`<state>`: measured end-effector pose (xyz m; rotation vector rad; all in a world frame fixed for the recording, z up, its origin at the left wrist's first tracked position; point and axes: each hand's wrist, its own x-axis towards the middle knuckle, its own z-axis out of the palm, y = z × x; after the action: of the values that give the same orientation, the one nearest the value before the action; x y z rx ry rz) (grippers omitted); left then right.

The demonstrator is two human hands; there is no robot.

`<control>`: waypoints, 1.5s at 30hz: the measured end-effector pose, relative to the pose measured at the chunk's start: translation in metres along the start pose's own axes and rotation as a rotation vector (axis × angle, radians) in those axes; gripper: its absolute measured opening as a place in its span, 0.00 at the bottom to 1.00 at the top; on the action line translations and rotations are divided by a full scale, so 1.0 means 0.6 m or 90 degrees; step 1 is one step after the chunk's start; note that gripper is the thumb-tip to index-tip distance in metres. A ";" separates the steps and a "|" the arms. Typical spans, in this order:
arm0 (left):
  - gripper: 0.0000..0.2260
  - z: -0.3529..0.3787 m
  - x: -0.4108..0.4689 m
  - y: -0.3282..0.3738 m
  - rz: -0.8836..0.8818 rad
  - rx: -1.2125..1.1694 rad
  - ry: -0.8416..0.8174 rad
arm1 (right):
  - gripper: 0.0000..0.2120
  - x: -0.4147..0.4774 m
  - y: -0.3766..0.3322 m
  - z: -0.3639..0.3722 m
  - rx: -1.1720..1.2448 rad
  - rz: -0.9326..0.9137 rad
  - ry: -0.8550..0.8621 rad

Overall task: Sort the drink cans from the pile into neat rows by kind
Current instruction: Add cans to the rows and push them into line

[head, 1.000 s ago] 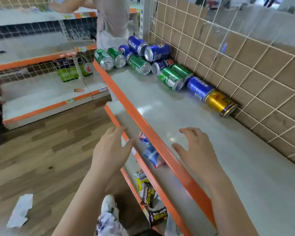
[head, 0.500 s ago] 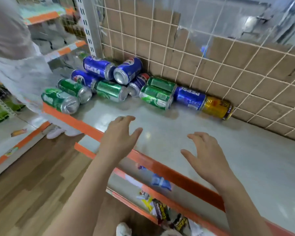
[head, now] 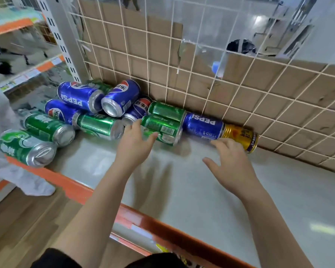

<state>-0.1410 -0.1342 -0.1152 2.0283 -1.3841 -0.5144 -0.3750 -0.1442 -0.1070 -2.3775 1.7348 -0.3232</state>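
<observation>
A pile of cans lies on its side at the back left of the grey shelf (head: 191,190), against the wire grid. Several are blue Pepsi cans (head: 79,96), several are green cans (head: 99,125), and one gold can (head: 240,137) lies at the right end beside a blue Pepsi can (head: 203,124). My left hand (head: 133,146) is open, its fingertips at the front green can (head: 162,128) in the middle of the pile. My right hand (head: 230,161) is open too, fingers spread, fingertips just short of the gold can and the blue one next to it.
A white wire grid (head: 162,55) backed with brown cardboard closes the shelf's rear. An orange lip (head: 75,188) runs along the shelf's front edge. A person in white clothing (head: 0,151) stands at the left. A white upright post (head: 62,35) rises behind the pile.
Both hands have reached forward over the shelf to the cans. The view has swung closer to the pile.
</observation>
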 end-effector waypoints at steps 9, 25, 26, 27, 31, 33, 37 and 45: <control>0.28 0.039 0.054 0.032 -0.133 -0.094 0.033 | 0.24 0.111 0.047 0.006 -0.017 0.053 0.040; 0.35 0.068 0.052 0.033 -0.238 -0.345 -0.139 | 0.32 0.087 0.041 0.015 -0.178 0.185 0.018; 0.38 0.066 0.049 0.034 -0.236 -0.360 -0.164 | 0.32 0.084 0.039 0.012 -0.174 0.187 0.024; 0.41 0.064 0.047 0.033 -0.231 -0.377 -0.190 | 0.30 0.078 0.038 0.010 -0.163 0.188 0.031; 0.33 0.063 0.033 0.040 -0.203 -0.496 -0.211 | 0.28 0.047 0.025 0.013 -0.098 0.192 0.052; 0.29 0.060 0.021 0.049 -0.131 -0.459 -0.160 | 0.30 0.028 0.017 0.016 -0.086 0.196 0.058; 0.24 0.046 -0.010 0.062 0.045 -0.356 -0.080 | 0.33 -0.014 -0.004 0.013 0.061 0.234 0.104; 0.32 0.054 -0.073 0.094 0.127 -0.426 -0.142 | 0.28 -0.135 -0.014 -0.001 0.383 0.359 0.321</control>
<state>-0.2162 -0.1168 -0.1014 1.3112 -1.2902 -0.9831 -0.3916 -0.0648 -0.1097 -1.3910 2.0236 -1.2153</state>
